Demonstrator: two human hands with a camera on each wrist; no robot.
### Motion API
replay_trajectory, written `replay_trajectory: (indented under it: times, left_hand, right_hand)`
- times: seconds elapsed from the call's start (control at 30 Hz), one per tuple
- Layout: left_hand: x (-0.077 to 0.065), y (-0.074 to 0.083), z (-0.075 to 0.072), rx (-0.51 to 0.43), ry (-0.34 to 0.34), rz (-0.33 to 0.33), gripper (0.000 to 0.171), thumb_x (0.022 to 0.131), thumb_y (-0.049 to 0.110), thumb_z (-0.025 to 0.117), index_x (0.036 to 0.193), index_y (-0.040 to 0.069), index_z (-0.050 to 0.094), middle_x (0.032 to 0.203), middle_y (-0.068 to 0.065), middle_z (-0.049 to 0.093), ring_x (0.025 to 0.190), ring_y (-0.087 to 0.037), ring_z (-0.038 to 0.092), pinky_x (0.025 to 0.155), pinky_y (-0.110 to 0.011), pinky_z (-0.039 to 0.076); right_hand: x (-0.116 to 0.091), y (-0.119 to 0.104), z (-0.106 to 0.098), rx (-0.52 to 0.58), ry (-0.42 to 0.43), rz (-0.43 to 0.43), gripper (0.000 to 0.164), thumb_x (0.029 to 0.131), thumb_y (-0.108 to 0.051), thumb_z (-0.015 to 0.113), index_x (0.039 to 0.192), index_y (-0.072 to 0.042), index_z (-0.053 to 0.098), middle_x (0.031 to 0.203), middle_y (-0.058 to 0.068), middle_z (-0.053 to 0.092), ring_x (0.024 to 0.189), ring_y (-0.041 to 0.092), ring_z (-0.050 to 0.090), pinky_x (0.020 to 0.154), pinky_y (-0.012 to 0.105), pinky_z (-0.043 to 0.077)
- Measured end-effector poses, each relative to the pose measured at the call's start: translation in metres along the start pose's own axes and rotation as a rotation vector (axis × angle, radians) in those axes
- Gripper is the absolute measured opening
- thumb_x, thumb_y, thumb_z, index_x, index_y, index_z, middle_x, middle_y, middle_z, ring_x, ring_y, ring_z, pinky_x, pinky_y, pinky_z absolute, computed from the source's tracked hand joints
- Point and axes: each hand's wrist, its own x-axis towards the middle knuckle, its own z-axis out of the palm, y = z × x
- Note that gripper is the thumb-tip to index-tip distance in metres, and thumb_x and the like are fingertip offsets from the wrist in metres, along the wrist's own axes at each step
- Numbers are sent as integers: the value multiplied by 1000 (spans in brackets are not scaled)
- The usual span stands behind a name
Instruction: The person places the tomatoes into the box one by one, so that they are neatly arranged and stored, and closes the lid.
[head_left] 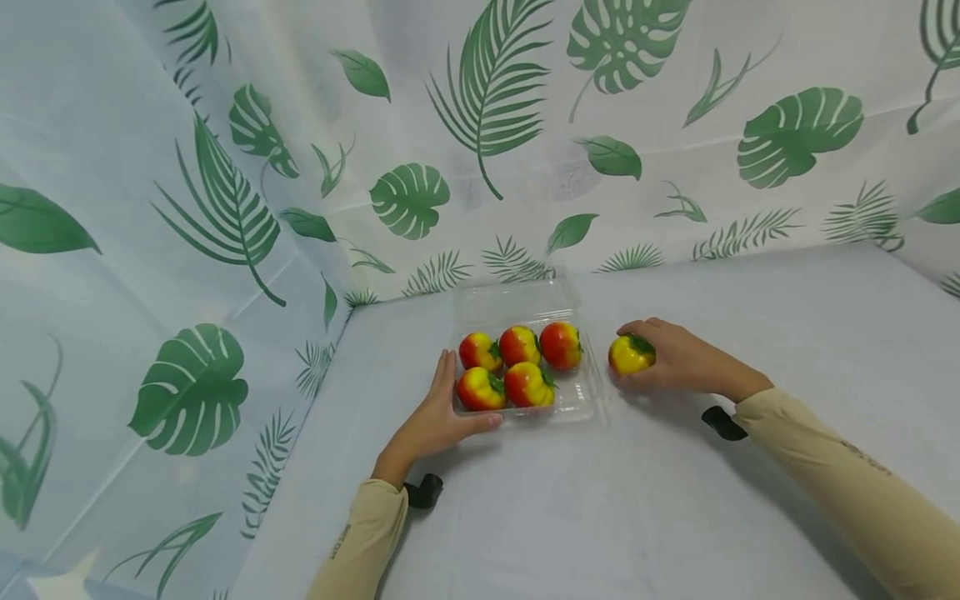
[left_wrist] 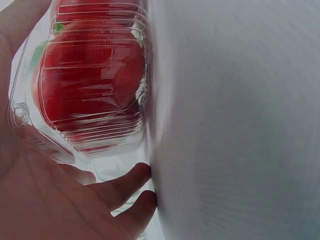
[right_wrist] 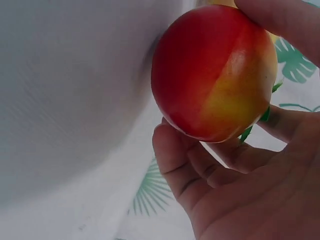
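Observation:
A clear plastic clamshell box (head_left: 577,400) stands on the table with its lid folded back, holding several red-and-yellow persimmons (head_left: 530,383) with green leafy tops. The front right corner of the box holds no fruit. My left hand (head_left: 438,417) rests against the front left corner, fingers straight along the left side and thumb along the front. In the left wrist view, persimmons (left_wrist: 95,70) show red through the ribbed wall. To the right of the box, my right hand (head_left: 678,358) grips another persimmon (head_left: 630,356) between thumb and fingers, close over the table.
The transparent lid (head_left: 513,302) lies back toward the rear curtain (head_left: 517,217), which has a green leaf print. A similar curtain (head_left: 180,292) hangs along the left side. White cloth covers the table (head_left: 570,508). Dark camera mounts (head_left: 425,492) sit at both wrists.

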Motion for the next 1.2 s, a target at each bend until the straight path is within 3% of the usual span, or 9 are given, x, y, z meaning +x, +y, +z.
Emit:
replay_trajectory:
  times: [0.67,0.9,1.07,1.2]
  left_hand:
    - [2,-1,0,4,-4,9,130,87,60,83,173,16,-4,179,-8,-12,164,-34,4,125,-64,20]
    - [0,-1,0,-7,-6,7,132,86,63,83,173,15,-4,179,-9,-12,164,-35,3,125,-64,19]
    - [-3,1,-1,-20,-3,10,132,86,63,83,173,14,-4,179,-9,-12,164,-35,3,126,-64,18]
    - [-3,3,-1,-16,-5,17,131,87,60,83,173,13,-4,179,-9,-13,164,-34,2,126,-63,17]
  right_hand:
    - [-4,-16,-17,67,102,-52,67,95,-27,83,148,0,54,133,18,61,113,33,56,96,51,56]
    - [-3,-27,-14,114,128,-129,66,96,-26,82,154,-8,55,133,15,60,115,31,56,94,47,57]
    - [-1,-36,-12,153,148,-182,61,97,-24,82,151,-9,57,135,11,61,116,27,56,94,42,57]
    - [-1,-42,-11,171,166,-203,62,96,-24,83,150,-7,56,137,10,61,117,26,56,96,47,57]
